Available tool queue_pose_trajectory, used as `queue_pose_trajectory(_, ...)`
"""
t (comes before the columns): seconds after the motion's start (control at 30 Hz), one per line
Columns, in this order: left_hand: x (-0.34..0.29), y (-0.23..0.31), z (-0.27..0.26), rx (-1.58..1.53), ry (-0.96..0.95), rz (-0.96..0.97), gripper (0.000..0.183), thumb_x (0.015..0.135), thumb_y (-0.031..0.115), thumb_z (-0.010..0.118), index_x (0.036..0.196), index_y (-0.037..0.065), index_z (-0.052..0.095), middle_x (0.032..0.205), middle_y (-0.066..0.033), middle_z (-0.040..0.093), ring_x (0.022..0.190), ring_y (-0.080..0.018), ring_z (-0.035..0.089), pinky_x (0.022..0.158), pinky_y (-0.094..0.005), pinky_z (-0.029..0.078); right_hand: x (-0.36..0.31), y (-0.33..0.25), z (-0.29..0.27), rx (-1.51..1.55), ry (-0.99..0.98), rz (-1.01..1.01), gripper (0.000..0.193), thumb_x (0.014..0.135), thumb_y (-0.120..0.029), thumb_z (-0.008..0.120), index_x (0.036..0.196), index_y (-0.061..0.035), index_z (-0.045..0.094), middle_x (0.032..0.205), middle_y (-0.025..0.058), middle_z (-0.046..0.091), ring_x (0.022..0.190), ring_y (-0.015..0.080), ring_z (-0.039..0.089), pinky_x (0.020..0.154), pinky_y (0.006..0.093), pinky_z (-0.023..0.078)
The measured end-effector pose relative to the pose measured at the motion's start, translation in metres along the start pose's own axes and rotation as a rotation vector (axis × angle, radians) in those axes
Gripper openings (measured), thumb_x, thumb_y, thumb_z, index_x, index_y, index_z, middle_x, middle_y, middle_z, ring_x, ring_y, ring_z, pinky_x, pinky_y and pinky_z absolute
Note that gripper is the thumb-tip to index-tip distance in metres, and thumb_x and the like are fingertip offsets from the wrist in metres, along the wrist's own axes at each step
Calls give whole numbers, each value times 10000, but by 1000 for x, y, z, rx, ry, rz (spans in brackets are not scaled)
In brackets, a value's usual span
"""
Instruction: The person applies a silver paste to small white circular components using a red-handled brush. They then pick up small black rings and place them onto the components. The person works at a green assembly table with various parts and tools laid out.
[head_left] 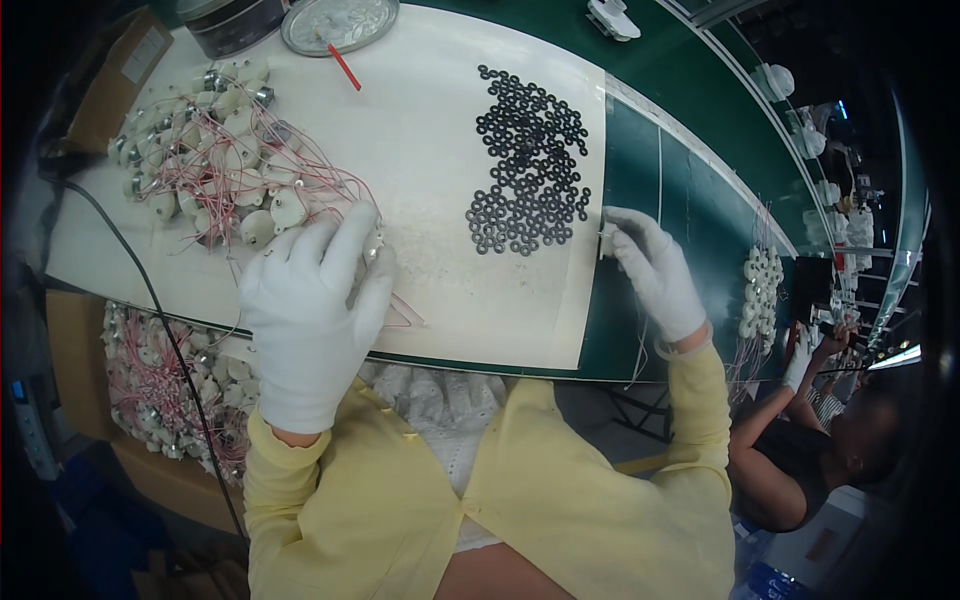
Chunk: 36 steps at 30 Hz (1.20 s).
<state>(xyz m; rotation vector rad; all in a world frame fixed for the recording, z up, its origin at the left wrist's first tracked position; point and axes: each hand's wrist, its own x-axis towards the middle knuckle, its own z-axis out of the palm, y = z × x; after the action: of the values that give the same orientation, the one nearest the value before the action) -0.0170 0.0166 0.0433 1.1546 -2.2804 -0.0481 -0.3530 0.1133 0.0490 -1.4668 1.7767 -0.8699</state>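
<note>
My left hand [315, 310], in a white glove, is closed beside the front of a pile of small motors [235, 150] with round white plastic covers and red and white wires. Its thumb and fingertips pinch a small shiny metal piece [373, 243], mostly hidden; red wire trails below the hand. My right hand [655, 270], gloved too, is at the board's right edge. Its thumb and index finger pinch a small white plastic part [607, 240], and thin wires hang below that hand. Between the hands, farther off, lie many small black rings [525, 160], spread flat on the white board [430, 150].
A cardboard box [75, 370] of more wired motors stands below the table's left edge, with a black cable [150, 280] across it. At the far left are a round tin and a metal lid [340, 22] with a red stick. Finished-looking wired parts [762, 290] lie right, near a co-worker [800, 450].
</note>
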Motion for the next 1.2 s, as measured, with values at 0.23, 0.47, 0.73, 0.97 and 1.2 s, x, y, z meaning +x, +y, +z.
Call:
queue_pose_trajectory(0.23,-5,-14,14,-59,75,72,356,774,143,774,1121,132,693,874,-31,602,873,-258,623,769,-405,472,14,19,-4,-130,-32,-91,295,973,-75,622,1251,21,590,938,70,702,778,147,663,681,301,539)
queue_pose_trajectory(0.47,-14,-21,17,-144,42,88,458,698,130,786,1148,150,702,892,-26,576,946,-282,578,790,-423,467,31,7,-8,-464,-56,-350,286,953,-56,620,1234,-2,606,935,111,718,801,226,694,724,320,547)
queue_pose_trajectory(0.73,-6,-20,11,-174,2,130,408,676,155,776,1078,167,708,962,5,639,917,-265,575,756,-390,461,23,-11,9,-50,113,221,242,1023,-80,563,1229,36,617,954,26,700,781,86,607,723,255,519)
queue_pose_trajectory(0.97,-13,-17,12,-143,-102,81,500,654,223,796,1142,181,698,1037,10,665,903,-248,577,756,-374,439,29,1,-1,-265,21,-209,198,932,16,629,1129,-2,644,936,70,711,749,161,679,665,289,545)
queue_pose_trajectory(1.2,-15,-15,9,-36,-176,36,550,674,291,786,1209,193,706,1070,-2,667,1061,-311,553,979,-477,406,47,-12,-8,-544,-109,-496,265,796,37,705,1033,-63,643,849,79,678,736,256,696,626,350,550)
